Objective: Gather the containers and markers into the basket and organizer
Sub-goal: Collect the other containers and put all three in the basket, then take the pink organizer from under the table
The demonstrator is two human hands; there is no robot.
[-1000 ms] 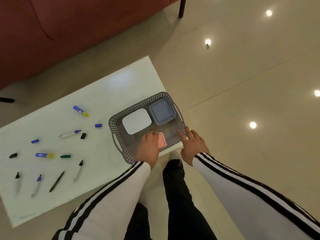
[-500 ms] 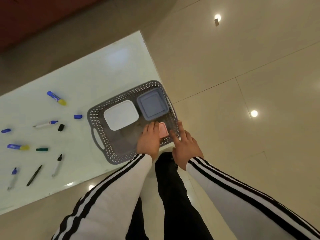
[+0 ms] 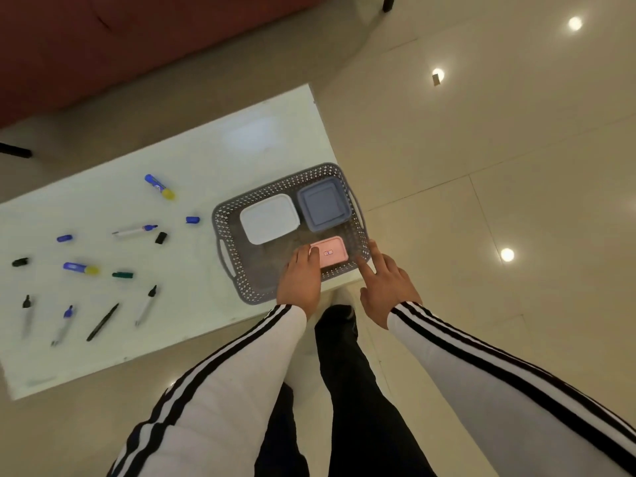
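A grey lattice basket (image 3: 275, 184) sits at the right end of the white table (image 3: 206, 149). Inside lie a white lidded container (image 3: 269, 218), a blue-grey one (image 3: 323, 204) and a small pink one (image 3: 332, 253) at the near right. My left hand (image 3: 299, 280) reaches into the basket, fingers curled on the pink container's left edge. My right hand (image 3: 385, 287) is spread, its index finger touching the basket's near right rim. Several markers and loose caps lie scattered to the left, among them a blue-and-yellow marker (image 3: 159, 186) and a black pen (image 3: 102, 321). No organizer is in view.
A dark red sofa (image 3: 103, 46) stands beyond the table. The table's right edge runs just past the basket, with glossy tiled floor (image 3: 481, 166) beyond. My legs (image 3: 344, 373) are close to the table's near edge.
My left hand has slid back off the pink container, so most of its lid now shows. My right hand has pulled slightly away from it, to the basket rim. The camera view shifted.
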